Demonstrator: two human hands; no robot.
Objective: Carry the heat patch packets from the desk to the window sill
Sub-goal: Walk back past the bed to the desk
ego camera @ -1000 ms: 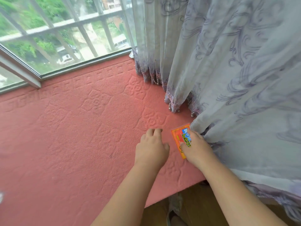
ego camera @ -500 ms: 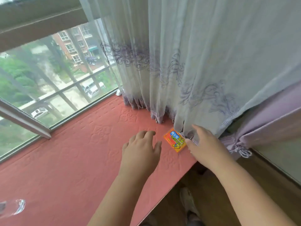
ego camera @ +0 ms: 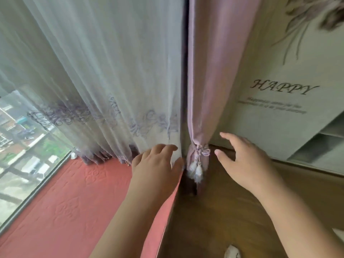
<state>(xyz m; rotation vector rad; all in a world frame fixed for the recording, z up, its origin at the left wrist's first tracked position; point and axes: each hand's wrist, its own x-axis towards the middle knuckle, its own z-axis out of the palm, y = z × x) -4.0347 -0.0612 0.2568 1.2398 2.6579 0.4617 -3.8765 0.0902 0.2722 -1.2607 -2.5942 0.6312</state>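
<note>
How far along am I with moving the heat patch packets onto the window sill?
Done: cannot be confirmed, since no packet shows on the pink embossed window sill cover; the sheer white curtain may hide one. In hand: nothing. The left hand rests open at the sill's edge by that curtain, and the right hand hangs open over the brown wooden floor. Left: unclear, as the desk is out of view.

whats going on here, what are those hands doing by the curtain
A person stands at a window sill covered in a pink mat. Both hands are empty and open. The left hand reaches over the sill's near edge, its fingers against the hem of the sheer curtain. The right hand hovers with spread fingers over the wooden floor, beside the tied pink curtain. No heat patch packet shows in this view, so it may be hidden behind the left hand or the curtain.
</note>
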